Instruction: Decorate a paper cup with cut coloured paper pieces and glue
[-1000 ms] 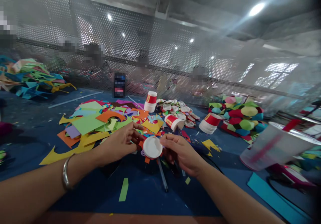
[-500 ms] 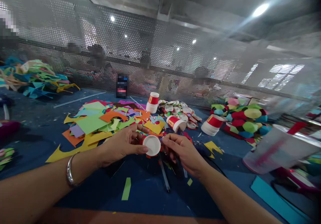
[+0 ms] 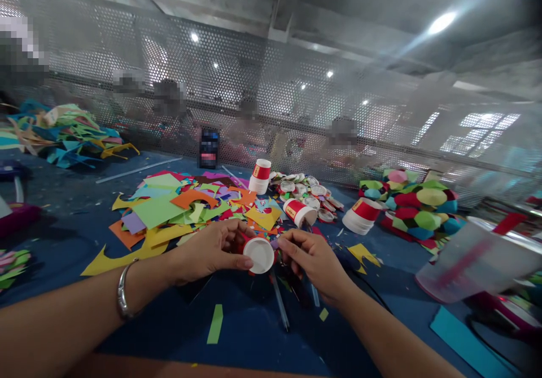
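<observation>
My left hand [image 3: 207, 255] is closed round a small paper cup [image 3: 259, 255], thumb at its rim and fingers behind. The cup's round white inside faces me, and a bit of red shows at its edge. At the cup's right side my right hand [image 3: 312, 260] pinches a small purple paper piece [image 3: 275, 244]; whether it touches the cup I cannot tell. Beyond the hands spreads a heap of coloured paper scraps [image 3: 158, 208]. A red and white paper cup [image 3: 300, 213] lies tilted just behind my right hand.
Stacked paper cups stand at the back [image 3: 259, 177] and right [image 3: 362, 216]. Cut cup pieces [image 3: 311, 190] are piled between them. A plastic tumbler [image 3: 474, 262] stands at right, near colourful paper balls [image 3: 423, 200]. Clear glue sticks [image 3: 280, 302] lie before me. A perforated screen [image 3: 288, 84] rises behind.
Both hands and the cup sit slightly lower and to the right in view, as does the whole scene. The purple paper piece shows more plainly between my right fingertips.
</observation>
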{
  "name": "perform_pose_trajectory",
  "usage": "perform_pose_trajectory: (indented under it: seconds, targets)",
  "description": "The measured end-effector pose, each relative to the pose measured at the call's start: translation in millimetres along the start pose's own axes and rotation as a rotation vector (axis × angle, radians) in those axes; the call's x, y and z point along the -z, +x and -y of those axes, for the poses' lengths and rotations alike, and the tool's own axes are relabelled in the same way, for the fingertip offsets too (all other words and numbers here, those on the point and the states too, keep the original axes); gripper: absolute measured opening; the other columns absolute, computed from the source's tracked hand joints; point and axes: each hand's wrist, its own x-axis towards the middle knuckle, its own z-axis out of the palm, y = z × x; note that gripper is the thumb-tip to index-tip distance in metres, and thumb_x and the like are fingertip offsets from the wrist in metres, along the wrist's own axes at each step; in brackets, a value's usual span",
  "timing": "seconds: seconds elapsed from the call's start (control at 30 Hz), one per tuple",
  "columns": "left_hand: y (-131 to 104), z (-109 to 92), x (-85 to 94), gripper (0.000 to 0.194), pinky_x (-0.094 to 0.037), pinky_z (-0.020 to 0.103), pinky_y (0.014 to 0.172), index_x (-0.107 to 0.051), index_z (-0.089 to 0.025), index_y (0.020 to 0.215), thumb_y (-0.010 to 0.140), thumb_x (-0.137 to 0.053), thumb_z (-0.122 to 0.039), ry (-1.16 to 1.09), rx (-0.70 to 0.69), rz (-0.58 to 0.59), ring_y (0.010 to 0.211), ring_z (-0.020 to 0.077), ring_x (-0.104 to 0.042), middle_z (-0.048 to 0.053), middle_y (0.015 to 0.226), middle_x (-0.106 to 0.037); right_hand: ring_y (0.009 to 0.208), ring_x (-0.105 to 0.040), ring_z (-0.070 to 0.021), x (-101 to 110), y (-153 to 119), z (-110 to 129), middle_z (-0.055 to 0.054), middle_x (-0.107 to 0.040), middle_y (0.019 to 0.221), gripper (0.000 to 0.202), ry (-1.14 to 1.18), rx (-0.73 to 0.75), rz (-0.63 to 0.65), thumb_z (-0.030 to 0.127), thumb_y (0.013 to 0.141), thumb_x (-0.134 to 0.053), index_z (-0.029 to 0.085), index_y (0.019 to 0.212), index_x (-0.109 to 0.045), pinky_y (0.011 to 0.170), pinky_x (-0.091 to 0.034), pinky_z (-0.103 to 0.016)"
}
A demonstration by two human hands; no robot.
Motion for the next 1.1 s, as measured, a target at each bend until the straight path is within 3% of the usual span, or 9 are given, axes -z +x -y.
perform_pose_trajectory:
  seconds: [0.53,0.73,1.1]
  targets:
    - [-1,-9,-5.4,0.051,-0.049,0.034,0.081,-0.062,-0.018,0.107,0.065,-0.09,-0.026,-0.148,0.09,0.066,0.09,0.0177,-0.063,0.003,0.097,-0.071,0.047,-0.044,-0.008,-3,-1,1,0.004,-0.057,0.065,0.038,-0.065,0.0,0.081,0.055,0.092,-0.06,0.019,0.083,-0.066,0.044,-0.033,-0.021]
    - [-1,-15,-6.5,0.033,-0.048,0.03,0.078,-0.068,-0.015,0.103,0.08,-0.079,-0.036,-0.188,0.144,0.11,0.088,0.0159,-0.063,0.006,0.099,-0.072,0.048,-0.045,-0.0084,-2,1,2,0.004,-0.056,0.063,0.039,-0.064,0.013,0.076,0.055,0.092,-0.062,0.018,0.081,-0.066,0.045,-0.034,-0.022]
    - [0,-17,-2.9,0.033,-0.052,0.03,0.077,-0.072,-0.016,0.1,0.078,-0.079,-0.039,-0.152,0.164,0.139,0.084,0.0169,-0.067,0.005,0.094,-0.073,0.047,-0.044,-0.0089,-3,0,4,0.004,-0.056,0.062,0.038,-0.118,0.018,0.119,0.054,0.095,-0.056,0.019,0.081,-0.064,0.046,-0.033,-0.022]
